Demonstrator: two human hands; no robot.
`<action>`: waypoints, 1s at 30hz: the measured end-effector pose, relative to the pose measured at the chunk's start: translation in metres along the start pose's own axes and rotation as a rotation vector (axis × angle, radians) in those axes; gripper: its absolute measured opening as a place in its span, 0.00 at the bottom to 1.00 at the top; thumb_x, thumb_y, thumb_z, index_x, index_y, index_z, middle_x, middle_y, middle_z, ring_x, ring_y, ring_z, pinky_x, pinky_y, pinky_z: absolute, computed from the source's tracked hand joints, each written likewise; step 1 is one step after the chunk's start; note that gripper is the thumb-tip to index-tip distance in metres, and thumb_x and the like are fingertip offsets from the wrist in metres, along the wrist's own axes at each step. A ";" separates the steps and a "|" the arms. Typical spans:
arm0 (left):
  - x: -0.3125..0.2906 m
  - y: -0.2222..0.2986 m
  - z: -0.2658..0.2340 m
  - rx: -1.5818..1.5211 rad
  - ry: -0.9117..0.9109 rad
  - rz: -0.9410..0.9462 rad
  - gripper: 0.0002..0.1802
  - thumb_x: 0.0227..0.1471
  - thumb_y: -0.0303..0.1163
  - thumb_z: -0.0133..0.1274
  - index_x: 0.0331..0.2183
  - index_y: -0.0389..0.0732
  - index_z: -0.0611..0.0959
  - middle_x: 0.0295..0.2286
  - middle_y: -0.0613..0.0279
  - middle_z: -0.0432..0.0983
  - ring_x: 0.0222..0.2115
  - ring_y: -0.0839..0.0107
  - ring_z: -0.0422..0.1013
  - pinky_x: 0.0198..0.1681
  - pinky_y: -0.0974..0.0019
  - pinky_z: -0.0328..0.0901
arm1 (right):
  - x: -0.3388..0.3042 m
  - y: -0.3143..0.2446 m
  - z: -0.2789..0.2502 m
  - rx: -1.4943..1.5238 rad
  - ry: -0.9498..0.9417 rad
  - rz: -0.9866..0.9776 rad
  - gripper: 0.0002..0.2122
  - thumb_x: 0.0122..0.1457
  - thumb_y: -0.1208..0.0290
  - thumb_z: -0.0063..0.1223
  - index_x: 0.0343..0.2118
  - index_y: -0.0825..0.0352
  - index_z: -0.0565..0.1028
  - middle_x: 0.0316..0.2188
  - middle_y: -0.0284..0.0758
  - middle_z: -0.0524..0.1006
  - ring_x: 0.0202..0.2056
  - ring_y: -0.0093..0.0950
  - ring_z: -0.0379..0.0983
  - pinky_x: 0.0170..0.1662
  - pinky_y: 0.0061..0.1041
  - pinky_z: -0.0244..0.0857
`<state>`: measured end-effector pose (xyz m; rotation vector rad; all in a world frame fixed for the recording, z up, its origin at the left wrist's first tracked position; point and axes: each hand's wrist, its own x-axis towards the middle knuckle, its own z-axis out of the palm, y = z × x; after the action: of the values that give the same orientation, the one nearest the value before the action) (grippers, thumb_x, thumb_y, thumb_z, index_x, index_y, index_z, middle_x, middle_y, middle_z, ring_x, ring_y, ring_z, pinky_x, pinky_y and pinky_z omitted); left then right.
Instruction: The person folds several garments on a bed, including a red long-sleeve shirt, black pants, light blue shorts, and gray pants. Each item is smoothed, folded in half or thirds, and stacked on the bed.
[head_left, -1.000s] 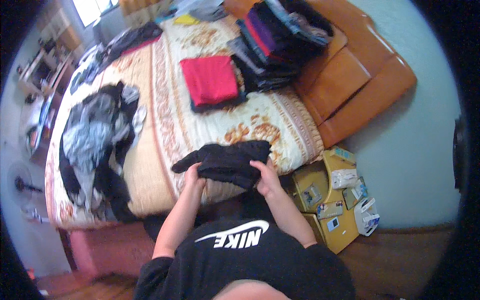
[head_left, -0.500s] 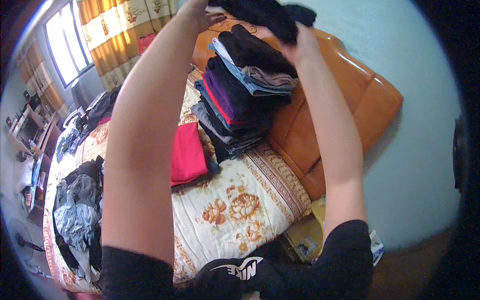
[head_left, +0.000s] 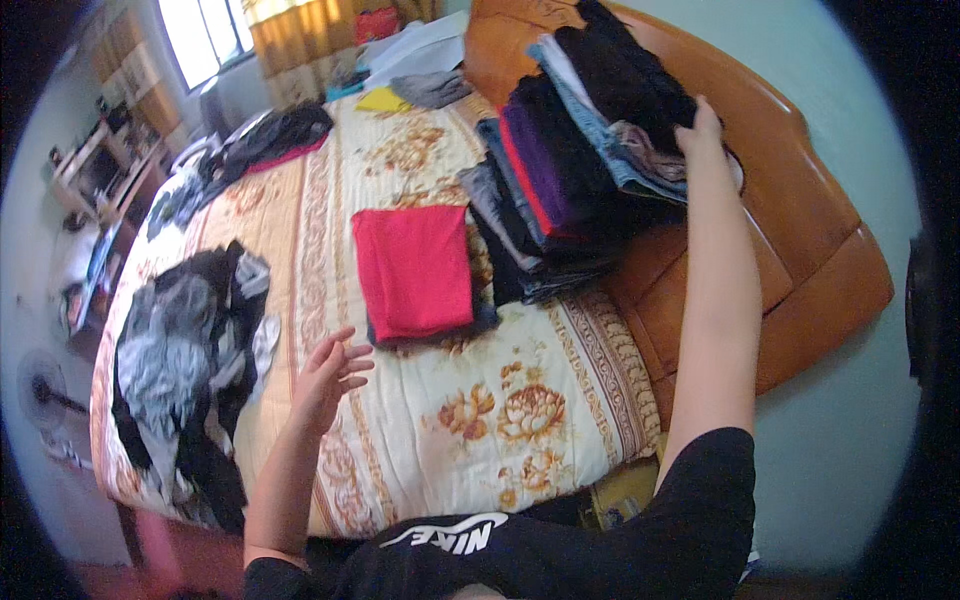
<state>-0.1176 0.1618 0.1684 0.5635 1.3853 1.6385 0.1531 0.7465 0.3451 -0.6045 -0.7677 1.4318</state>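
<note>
My left hand (head_left: 328, 380) hangs open over the bed with its fingers spread, just short of the folded red garment (head_left: 415, 275). My right hand (head_left: 703, 130) reaches to the top of a tall stack of folded clothes (head_left: 560, 180) and grips the near edge of a black folded garment (head_left: 620, 75) there; some of its fingers are hidden. Below that garment the stack shows light blue denim, purple, red and dark layers, leaning against the headboard. Under the red garment a dark blue edge peeks out.
A loose heap of grey and black clothes (head_left: 180, 350) lies on the bed's left side. Farther back are dark clothes (head_left: 275, 135), a yellow cloth (head_left: 383, 100) and a grey cloth (head_left: 432, 88). The orange headboard (head_left: 800, 260) stands at right, a fan (head_left: 45, 390) at far left.
The black garment has come down from above the stack onto its top, with my right hand on it. My left hand has drawn back toward me. The view has shifted left.
</note>
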 end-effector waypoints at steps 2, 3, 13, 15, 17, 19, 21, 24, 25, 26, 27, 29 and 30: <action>-0.035 -0.040 -0.029 -0.158 0.128 -0.061 0.22 0.54 0.42 0.41 0.48 0.42 0.65 0.35 0.59 0.73 0.34 0.71 0.70 0.34 0.68 0.65 | -0.033 0.012 0.004 -0.418 -0.051 -0.333 0.19 0.51 0.68 0.46 0.44 0.73 0.65 0.42 0.39 0.68 0.42 0.33 0.64 0.45 0.32 0.60; -0.060 -0.059 -0.044 -0.221 0.234 -0.098 0.21 0.54 0.42 0.42 0.47 0.42 0.66 0.34 0.60 0.73 0.33 0.71 0.70 0.34 0.69 0.65 | -0.082 0.029 0.015 -0.325 0.023 -0.363 0.19 0.51 0.70 0.46 0.45 0.75 0.62 0.41 0.41 0.68 0.40 0.33 0.65 0.43 0.32 0.61; -0.179 -0.147 -0.160 -0.278 0.704 -0.164 0.12 0.53 0.35 0.45 0.40 0.41 0.71 0.29 0.67 0.70 0.27 0.77 0.67 0.29 0.74 0.65 | -0.542 0.301 -0.104 -0.916 -0.588 0.188 0.16 0.49 0.80 0.41 0.43 0.71 0.66 0.43 0.42 0.67 0.48 0.29 0.61 0.51 0.26 0.52; -0.185 -0.142 -0.183 -0.229 0.732 -0.114 0.12 0.52 0.35 0.46 0.38 0.41 0.72 0.27 0.68 0.71 0.25 0.79 0.67 0.28 0.76 0.63 | -0.607 0.347 -0.149 -1.164 -0.868 -0.134 0.21 0.48 0.73 0.46 0.48 0.70 0.63 0.49 0.48 0.62 0.53 0.40 0.55 0.56 0.32 0.46; -0.196 -0.132 -0.212 -0.148 0.789 -0.051 0.12 0.50 0.35 0.47 0.37 0.40 0.73 0.26 0.68 0.72 0.24 0.79 0.67 0.27 0.76 0.63 | -0.664 0.351 -0.143 -1.459 -1.133 -0.246 0.27 0.48 0.66 0.51 0.51 0.69 0.59 0.52 0.51 0.58 0.55 0.47 0.51 0.58 0.36 0.43; -0.201 -0.132 -0.270 0.160 0.931 0.092 0.10 0.49 0.34 0.49 0.33 0.40 0.76 0.24 0.68 0.72 0.24 0.78 0.68 0.27 0.76 0.62 | -0.703 0.314 -0.103 -1.729 -1.287 -0.245 0.30 0.47 0.61 0.53 0.53 0.68 0.58 0.53 0.53 0.57 0.56 0.50 0.48 0.58 0.39 0.43; -0.194 -0.137 -0.353 0.508 1.161 0.393 0.07 0.45 0.29 0.49 0.26 0.37 0.79 0.24 0.62 0.74 0.22 0.71 0.69 0.25 0.68 0.64 | -0.701 0.335 -0.100 -1.834 -1.418 -0.251 0.37 0.43 0.53 0.56 0.54 0.69 0.55 0.53 0.55 0.54 0.55 0.50 0.49 0.55 0.41 0.48; -0.178 -0.072 -0.389 0.904 1.311 0.302 0.08 0.41 0.28 0.52 0.28 0.37 0.79 0.28 0.53 0.74 0.31 0.61 0.70 0.34 0.62 0.64 | -0.683 0.343 -0.092 -1.960 -1.535 -0.119 0.39 0.40 0.52 0.58 0.52 0.71 0.57 0.52 0.60 0.54 0.54 0.51 0.51 0.51 0.42 0.55; -0.178 -0.060 -0.415 1.023 1.332 0.252 0.12 0.40 0.29 0.53 0.32 0.38 0.78 0.31 0.49 0.73 0.35 0.58 0.70 0.38 0.60 0.63 | -0.686 0.347 -0.090 -1.992 -1.532 -0.125 0.39 0.40 0.53 0.59 0.52 0.72 0.57 0.51 0.61 0.54 0.53 0.52 0.51 0.51 0.42 0.55; -0.171 -0.050 -0.430 1.041 1.418 0.308 0.19 0.39 0.30 0.55 0.38 0.39 0.74 0.36 0.47 0.70 0.39 0.56 0.67 0.41 0.59 0.62 | -0.689 0.350 -0.090 -2.026 -1.523 -0.133 0.39 0.40 0.53 0.59 0.51 0.72 0.57 0.51 0.61 0.54 0.53 0.53 0.51 0.51 0.42 0.55; -0.165 -0.038 -0.444 1.060 1.504 0.369 0.26 0.38 0.31 0.56 0.44 0.41 0.71 0.41 0.45 0.67 0.42 0.54 0.65 0.44 0.58 0.60 | -0.691 0.355 -0.088 -2.057 -1.511 -0.143 0.39 0.40 0.54 0.59 0.51 0.72 0.57 0.51 0.62 0.54 0.53 0.53 0.51 0.50 0.42 0.55; -0.154 -0.011 -0.470 1.318 1.546 0.475 0.42 0.38 0.33 0.58 0.54 0.46 0.56 0.46 0.39 0.58 0.49 0.49 0.57 0.49 0.57 0.56 | -0.694 0.361 -0.090 -2.060 -1.512 -0.151 0.40 0.39 0.54 0.60 0.52 0.73 0.57 0.50 0.63 0.54 0.53 0.55 0.51 0.51 0.42 0.54; -0.145 0.004 -0.471 1.326 1.540 0.396 0.45 0.37 0.34 0.59 0.55 0.50 0.52 0.47 0.39 0.56 0.47 0.48 0.58 0.48 0.57 0.57 | -0.692 0.362 -0.092 -2.075 -1.499 -0.155 0.40 0.38 0.54 0.60 0.52 0.74 0.56 0.50 0.64 0.54 0.53 0.55 0.51 0.52 0.42 0.53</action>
<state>-0.4226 -0.2133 0.0732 0.1273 3.7450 1.0362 0.0088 0.0900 -0.0619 -0.7287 -3.4141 0.1025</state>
